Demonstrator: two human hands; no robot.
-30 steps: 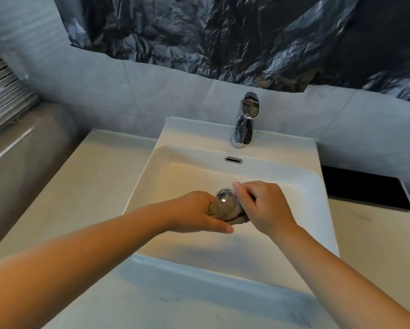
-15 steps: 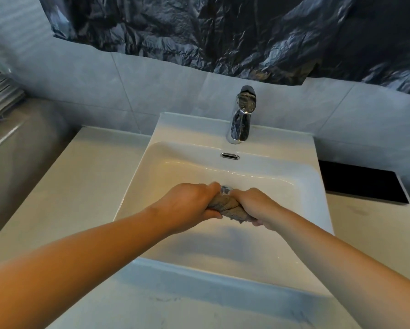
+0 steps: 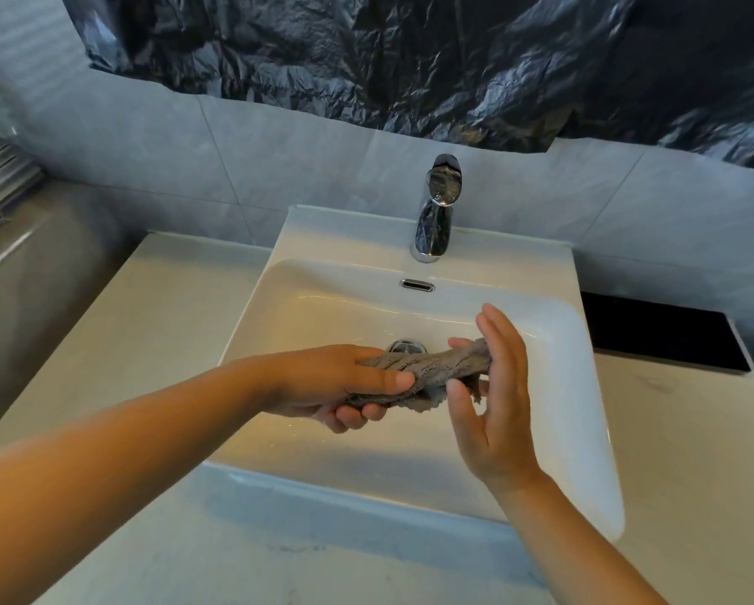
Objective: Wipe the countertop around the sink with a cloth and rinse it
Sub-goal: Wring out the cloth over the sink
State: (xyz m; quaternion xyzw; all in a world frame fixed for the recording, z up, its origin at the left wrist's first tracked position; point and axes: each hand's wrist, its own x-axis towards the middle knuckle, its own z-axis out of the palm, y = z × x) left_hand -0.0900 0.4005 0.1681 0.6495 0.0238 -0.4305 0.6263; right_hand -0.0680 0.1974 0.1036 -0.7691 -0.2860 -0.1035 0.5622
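A grey cloth (image 3: 431, 369), twisted into a rope, hangs over the white sink basin (image 3: 554, 377). My left hand (image 3: 344, 386) grips its left end with curled fingers and thumb. My right hand (image 3: 493, 399) is at the cloth's right end with fingers straight and spread, its palm against the cloth. The chrome drain (image 3: 403, 345) shows just behind the cloth. The chrome faucet (image 3: 436, 211) stands at the back of the sink, and no water runs from it. The pale countertop (image 3: 148, 325) lies on both sides of the sink.
A black flat panel (image 3: 658, 334) lies on the counter at the right, against the wall. Grey wall tiles (image 3: 279, 159) rise behind the sink, with crumpled black plastic sheeting (image 3: 410, 58) above them. A grey ledge (image 3: 26, 272) borders the counter on the left.
Both hands were gripping and wringing the bunched cloth close together. Now the hands are further apart, the cloth is stretched into a twisted rope, and my right hand has opened its fingers.
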